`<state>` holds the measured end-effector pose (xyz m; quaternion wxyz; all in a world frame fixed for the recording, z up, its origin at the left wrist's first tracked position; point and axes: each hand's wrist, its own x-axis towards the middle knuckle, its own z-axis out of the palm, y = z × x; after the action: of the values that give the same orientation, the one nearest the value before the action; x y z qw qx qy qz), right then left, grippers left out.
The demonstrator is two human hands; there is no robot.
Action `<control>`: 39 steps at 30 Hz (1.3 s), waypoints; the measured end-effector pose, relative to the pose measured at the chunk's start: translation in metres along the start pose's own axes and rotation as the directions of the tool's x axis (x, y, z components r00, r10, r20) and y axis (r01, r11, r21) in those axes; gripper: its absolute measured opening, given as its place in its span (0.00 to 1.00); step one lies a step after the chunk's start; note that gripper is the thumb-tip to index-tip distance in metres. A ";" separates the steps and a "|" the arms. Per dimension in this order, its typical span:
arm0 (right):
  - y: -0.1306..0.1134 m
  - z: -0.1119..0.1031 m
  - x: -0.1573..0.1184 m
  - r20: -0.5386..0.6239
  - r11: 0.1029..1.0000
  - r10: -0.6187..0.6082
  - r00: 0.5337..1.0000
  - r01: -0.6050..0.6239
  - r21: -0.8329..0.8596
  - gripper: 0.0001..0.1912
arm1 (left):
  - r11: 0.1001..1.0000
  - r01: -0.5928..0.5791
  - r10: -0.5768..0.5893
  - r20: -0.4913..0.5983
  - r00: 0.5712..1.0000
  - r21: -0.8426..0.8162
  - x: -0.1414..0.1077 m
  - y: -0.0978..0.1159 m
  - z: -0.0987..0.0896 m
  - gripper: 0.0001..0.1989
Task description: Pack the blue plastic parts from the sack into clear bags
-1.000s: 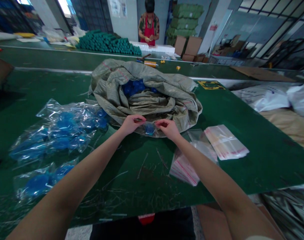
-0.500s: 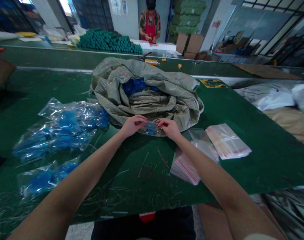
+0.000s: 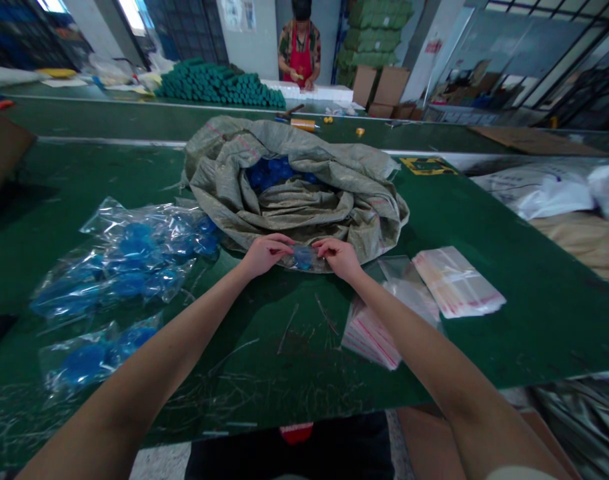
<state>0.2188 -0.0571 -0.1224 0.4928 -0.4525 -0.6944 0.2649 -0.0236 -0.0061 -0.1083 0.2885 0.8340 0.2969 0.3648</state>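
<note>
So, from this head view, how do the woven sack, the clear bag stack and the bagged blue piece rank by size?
Largest to smallest: the woven sack, the clear bag stack, then the bagged blue piece.

The left hand and right hand grip opposite sides of a small clear plastic bag containing a blue item, at the near edge of a woven polypropylene sack. The sack lies open on a green work table and contains further blue items. Filled plastic bags of blue items lie left of the sack, the nearest touching it. Clear zip bags with red stripes lie in two piles right of the right hand. Farther off, a co-worker in a red apron stands between dark green rolls and cardboard boxes.
</note>
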 end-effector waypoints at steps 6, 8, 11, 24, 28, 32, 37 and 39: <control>-0.005 -0.001 0.001 0.020 0.998 -0.019 1.000 0.020 -0.061 0.13 | 1.000 -0.019 0.019 0.016 1.000 0.018 -0.002 -0.002 -0.002 0.10; -0.005 -0.001 0.000 0.027 0.997 -0.035 0.999 0.037 -0.075 0.13 | 0.999 -0.026 0.026 0.018 1.000 0.022 -0.002 -0.003 -0.002 0.10; -0.004 -0.001 0.000 0.039 0.992 -0.059 0.997 0.063 -0.107 0.14 | 0.999 -0.042 0.041 0.020 0.999 0.030 -0.003 -0.006 -0.002 0.10; 0.004 -0.006 0.001 0.167 0.944 -0.174 0.970 0.213 -0.251 0.16 | 0.965 -0.150 0.129 0.109 0.986 0.216 -0.010 0.001 -0.003 0.13; -0.007 -0.007 -0.001 0.172 0.941 -0.113 0.979 0.161 -0.297 0.12 | 0.960 -0.067 0.042 0.098 0.994 0.273 -0.007 0.005 0.003 0.12; -0.015 -0.005 -0.001 0.204 0.943 -0.080 0.976 0.141 -0.303 0.07 | 0.954 -0.070 0.030 0.138 0.990 0.293 -0.004 -0.001 0.007 0.13; -0.013 -0.005 0.001 0.238 0.956 -0.011 0.971 0.079 -0.281 0.06 | 0.872 -0.075 -0.022 0.191 0.981 0.484 -0.007 0.014 0.006 0.16; -0.013 -0.006 0.002 0.209 0.975 0.036 0.977 0.012 -0.221 0.07 | 0.812 -0.107 -0.039 0.236 0.971 0.574 -0.009 0.028 0.007 0.19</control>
<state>0.2190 -0.0615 -0.1084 0.3608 -0.4779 -0.7654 0.2357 -0.0152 -0.0329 -0.0968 0.0458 0.9247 0.3428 0.1591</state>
